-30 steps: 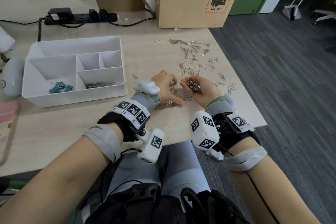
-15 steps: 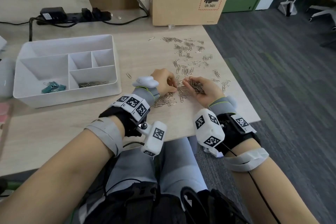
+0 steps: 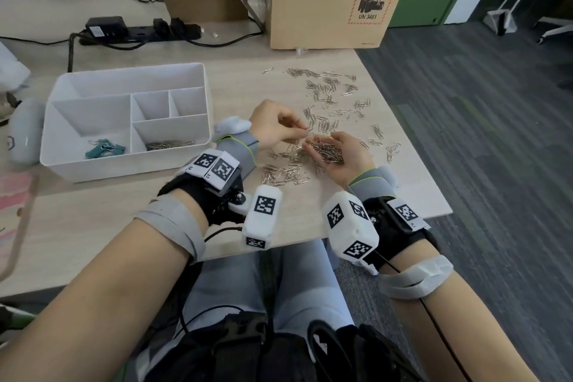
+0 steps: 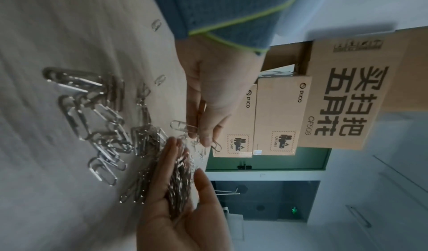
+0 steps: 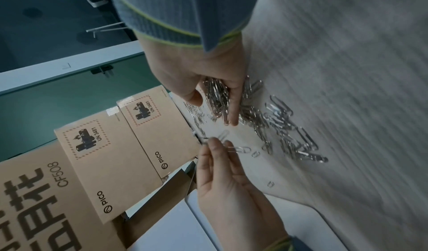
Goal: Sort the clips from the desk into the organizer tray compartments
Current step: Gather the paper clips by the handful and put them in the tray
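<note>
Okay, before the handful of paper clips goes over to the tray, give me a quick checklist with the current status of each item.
1. Right hand cups the handful of paper clips palm-up: ok.
2. Left hand has a grip on a paper clip, pinched at its fingertips: ok.
3. Paper-clip compartment in the organizer tray has room: ok.
4. Teal binder clips sit in a separate compartment: ok.
5. Desk cleared of loose clips: not ok, many remain.
6. Handful free of other clip types: cannot tell.
</note>
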`<state>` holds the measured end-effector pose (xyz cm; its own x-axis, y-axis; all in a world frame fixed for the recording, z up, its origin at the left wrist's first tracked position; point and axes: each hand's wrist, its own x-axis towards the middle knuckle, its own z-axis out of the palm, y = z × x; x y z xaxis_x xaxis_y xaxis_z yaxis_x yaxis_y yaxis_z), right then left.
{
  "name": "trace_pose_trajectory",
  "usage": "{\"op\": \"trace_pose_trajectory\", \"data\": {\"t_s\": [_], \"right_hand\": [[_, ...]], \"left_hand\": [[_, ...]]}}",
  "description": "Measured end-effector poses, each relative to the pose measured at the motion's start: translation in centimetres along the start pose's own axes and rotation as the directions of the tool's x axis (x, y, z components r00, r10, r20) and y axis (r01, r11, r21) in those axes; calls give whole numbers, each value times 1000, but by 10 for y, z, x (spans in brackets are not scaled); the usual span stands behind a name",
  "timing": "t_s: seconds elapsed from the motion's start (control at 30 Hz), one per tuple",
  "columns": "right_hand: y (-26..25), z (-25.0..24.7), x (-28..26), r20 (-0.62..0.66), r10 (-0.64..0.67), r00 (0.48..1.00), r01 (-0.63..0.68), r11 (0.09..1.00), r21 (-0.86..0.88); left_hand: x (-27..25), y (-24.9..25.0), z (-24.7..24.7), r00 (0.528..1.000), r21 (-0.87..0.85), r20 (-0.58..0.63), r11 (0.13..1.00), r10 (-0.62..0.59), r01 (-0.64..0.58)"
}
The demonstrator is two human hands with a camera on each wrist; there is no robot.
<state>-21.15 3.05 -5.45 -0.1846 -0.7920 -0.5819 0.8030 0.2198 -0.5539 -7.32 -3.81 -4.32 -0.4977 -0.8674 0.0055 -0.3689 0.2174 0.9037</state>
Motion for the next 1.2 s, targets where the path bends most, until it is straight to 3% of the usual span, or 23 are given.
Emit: {"op": "trace_pose_trajectory", "data": {"t_s": [0.17,0.27,0.47,0.57,0.63,0.7,0.9,1.0,1.2], "right_hand": [[11,25,-7,143,93,985,-90,995,-31],[15,39,-6,221,83,972,-71,996,-60],[26,53,2,239,106,965,-93,994,-63],[31,62,5,252,141,957,-142,990,-13],[31,70,7,222,165,961,-189,978,87],[35,82,5,218,167,962,-188,979,78],[49,120,-7,304,197,932,-218,975,35],[67,140,-12,328,260,908,-260,965,-46],[99,167,-17,326,353,877,-311,934,-173]], "left_hand": [[5,15,-1,995,58,22,993,98,-99],[5,17,-5,993,113,37,987,113,-116],[-3,14,-27,982,146,67,972,174,-182],[-8,9,-45,981,132,-16,973,194,-190],[-11,3,-58,967,129,-122,970,223,-207],[-19,-5,-76,945,115,-235,972,228,-206],[-44,-34,-128,862,24,-495,993,110,-113],[-55,-50,-147,834,-23,-549,997,49,-74],[-66,-71,-164,841,-43,-541,998,5,-34]]}}
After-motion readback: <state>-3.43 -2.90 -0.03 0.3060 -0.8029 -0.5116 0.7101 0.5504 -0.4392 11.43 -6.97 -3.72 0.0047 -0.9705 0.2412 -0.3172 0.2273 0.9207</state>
